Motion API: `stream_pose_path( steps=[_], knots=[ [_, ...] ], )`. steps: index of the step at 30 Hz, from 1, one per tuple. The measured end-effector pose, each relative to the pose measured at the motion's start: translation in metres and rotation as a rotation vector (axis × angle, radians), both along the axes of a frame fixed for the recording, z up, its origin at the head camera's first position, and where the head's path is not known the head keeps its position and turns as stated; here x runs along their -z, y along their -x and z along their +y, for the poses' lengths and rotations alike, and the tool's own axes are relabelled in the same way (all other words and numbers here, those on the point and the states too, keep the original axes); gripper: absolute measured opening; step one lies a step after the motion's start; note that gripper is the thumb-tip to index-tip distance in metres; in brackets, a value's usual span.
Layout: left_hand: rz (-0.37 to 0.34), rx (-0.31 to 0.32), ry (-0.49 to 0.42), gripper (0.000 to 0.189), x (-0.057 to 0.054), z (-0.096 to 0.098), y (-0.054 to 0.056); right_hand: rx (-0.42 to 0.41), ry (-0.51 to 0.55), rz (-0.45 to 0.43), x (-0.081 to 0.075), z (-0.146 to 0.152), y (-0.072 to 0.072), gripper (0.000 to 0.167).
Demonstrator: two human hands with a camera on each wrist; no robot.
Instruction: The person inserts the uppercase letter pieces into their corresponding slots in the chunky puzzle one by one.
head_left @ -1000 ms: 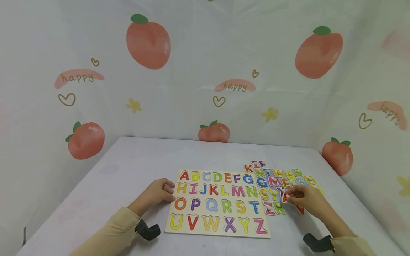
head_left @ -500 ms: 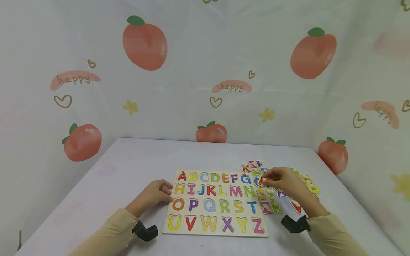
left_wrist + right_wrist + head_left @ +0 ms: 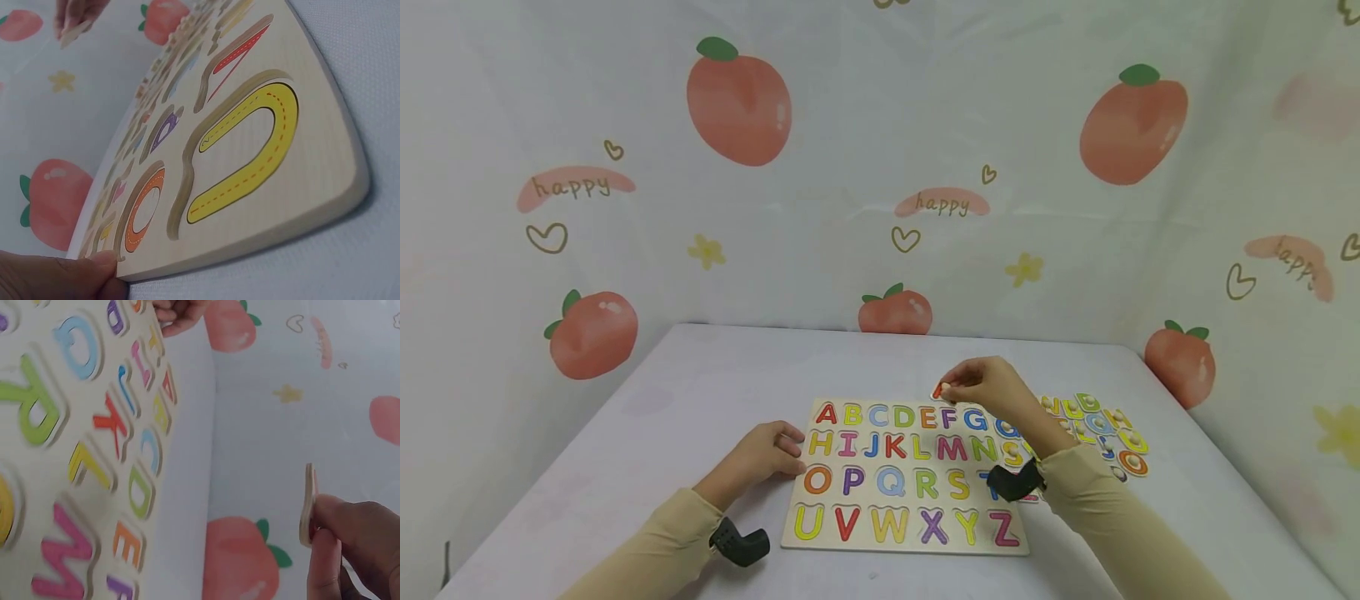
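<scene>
A wooden alphabet puzzle board (image 3: 904, 546) lies on the table, its recesses printed with coloured letters A to Z. My left hand (image 3: 763, 458) rests at the board's left edge with relaxed fingers; its thumb (image 3: 100, 262) touches the edge in the left wrist view. My right hand (image 3: 988, 387) is raised over the far edge, near the E and F recesses. Between thumb and finger it pinches a red letter piece (image 3: 937, 391), seen edge-on in the right wrist view as a thin wooden slab (image 3: 306, 512). Its letter is mostly hidden by the fingers.
Several loose letter pieces with knobs lie in a cluster right of the board, partly hidden by the right forearm. An orange O piece (image 3: 1132, 463) and a green D piece (image 3: 1087, 402) show there. A fruit-patterned cloth (image 3: 820, 250) hangs behind the white table (image 3: 760, 358).
My right hand has lifted the red letter piece from the cluster and carried it left to the board's far edge. The left hand stays at the board's edge.
</scene>
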State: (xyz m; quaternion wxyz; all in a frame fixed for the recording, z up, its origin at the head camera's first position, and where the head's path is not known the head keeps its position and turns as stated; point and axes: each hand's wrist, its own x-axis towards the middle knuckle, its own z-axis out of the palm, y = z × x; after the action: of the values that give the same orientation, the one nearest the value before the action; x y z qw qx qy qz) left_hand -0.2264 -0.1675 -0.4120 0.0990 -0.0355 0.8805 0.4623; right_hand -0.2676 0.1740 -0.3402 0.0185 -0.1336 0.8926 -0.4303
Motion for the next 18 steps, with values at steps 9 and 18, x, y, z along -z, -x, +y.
stream_pose_path(
  steps=[9, 18],
  knots=[
    [0.008, 0.002, -0.008, 0.043, 0.004, -0.002, 0.003, -0.056, 0.095, -0.029, 0.006, -0.054, 0.019, 0.011],
    [0.009, -0.008, -0.016, 0.042, 0.003, -0.002, 0.001, -0.096, 0.087, -0.032, 0.02, -0.096, 0.029, 0.01]
  ],
)
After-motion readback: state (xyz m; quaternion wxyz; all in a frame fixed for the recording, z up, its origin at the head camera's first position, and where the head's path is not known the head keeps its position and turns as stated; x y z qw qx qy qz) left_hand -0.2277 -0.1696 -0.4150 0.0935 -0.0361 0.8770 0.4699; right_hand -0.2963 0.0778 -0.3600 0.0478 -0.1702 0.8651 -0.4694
